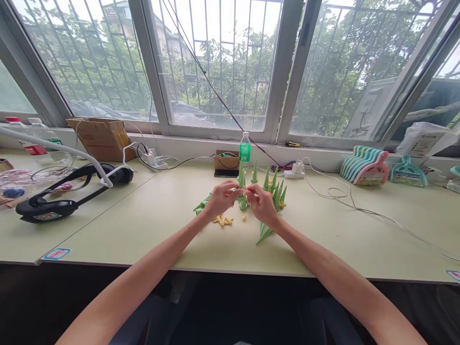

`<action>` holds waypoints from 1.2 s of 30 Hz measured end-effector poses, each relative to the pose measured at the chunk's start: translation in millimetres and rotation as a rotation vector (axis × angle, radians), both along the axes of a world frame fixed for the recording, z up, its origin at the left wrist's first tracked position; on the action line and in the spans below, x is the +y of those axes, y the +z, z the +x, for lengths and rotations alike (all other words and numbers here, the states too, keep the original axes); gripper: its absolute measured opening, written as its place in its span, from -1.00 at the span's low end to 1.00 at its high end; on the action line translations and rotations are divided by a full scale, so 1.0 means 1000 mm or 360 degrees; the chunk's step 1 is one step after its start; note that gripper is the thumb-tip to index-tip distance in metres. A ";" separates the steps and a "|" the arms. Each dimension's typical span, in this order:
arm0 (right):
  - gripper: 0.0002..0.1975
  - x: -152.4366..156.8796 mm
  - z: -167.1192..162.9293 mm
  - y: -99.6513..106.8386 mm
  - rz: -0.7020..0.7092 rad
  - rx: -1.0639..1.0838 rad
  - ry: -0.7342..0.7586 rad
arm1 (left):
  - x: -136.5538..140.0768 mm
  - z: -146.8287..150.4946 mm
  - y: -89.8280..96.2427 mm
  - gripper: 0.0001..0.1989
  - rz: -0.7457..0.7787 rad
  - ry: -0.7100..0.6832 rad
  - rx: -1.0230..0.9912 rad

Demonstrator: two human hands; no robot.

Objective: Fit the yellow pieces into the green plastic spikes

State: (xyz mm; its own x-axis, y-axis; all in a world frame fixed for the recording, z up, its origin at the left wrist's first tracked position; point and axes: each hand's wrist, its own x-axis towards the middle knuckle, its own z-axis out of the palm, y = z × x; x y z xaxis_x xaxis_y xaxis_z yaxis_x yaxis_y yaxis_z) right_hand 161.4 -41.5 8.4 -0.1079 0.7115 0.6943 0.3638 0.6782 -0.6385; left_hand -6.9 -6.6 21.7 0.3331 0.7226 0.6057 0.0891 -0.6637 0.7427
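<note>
Your left hand (220,197) and right hand (263,203) meet at the table's (143,230) centre, fingertips pinched together on a small green cone (243,190). Just past them at 12 o'clock stand more cones (275,188), upright and close together; one cone lies flat under your right wrist. Yellow bits (223,220) lie scattered just below your left hand. A green bottle (245,149) stands farther off at 12 o'clock, a black headset (68,189) at 9 o'clock, teal dustpans (364,165) at 2 o'clock.

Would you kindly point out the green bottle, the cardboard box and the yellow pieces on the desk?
green bottle (245,149), head view, on its label.
cardboard box (103,140), head view, on its front face.
yellow pieces (223,220), head view, middle of the small pile.
</note>
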 end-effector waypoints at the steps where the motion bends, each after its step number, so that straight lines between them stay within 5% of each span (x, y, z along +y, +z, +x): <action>1: -0.73 0.000 0.000 0.000 -0.0005 -0.0002 -0.0005 | 0.001 0.000 -0.001 -0.68 0.0014 0.0003 0.0008; 19: -0.64 0.001 -0.001 0.000 -0.0135 0.0085 -0.0054 | -0.009 0.002 0.004 -0.69 0.0285 0.0065 0.0119; 24: -0.67 -0.001 -0.001 0.001 -0.0118 0.0111 -0.0029 | -0.010 0.003 0.005 -0.56 0.0204 0.0048 0.0102; 30: -0.71 -0.001 0.001 0.001 -0.0055 0.0131 -0.0068 | -0.008 0.003 0.007 -0.50 0.0099 0.0296 -0.0024; 36: -0.73 -0.001 0.001 0.001 0.0017 0.0104 -0.0092 | -0.012 0.004 0.008 -0.27 -0.0071 0.0381 0.0223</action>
State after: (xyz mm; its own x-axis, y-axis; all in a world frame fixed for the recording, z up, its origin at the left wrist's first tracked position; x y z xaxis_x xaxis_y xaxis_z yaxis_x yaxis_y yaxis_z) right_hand 162.8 -42.8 9.2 -0.0212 0.7080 0.7059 0.3601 0.6641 -0.6552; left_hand -3.2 -18.4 29.2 0.2281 0.8158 0.5315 0.3433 -0.5782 0.7401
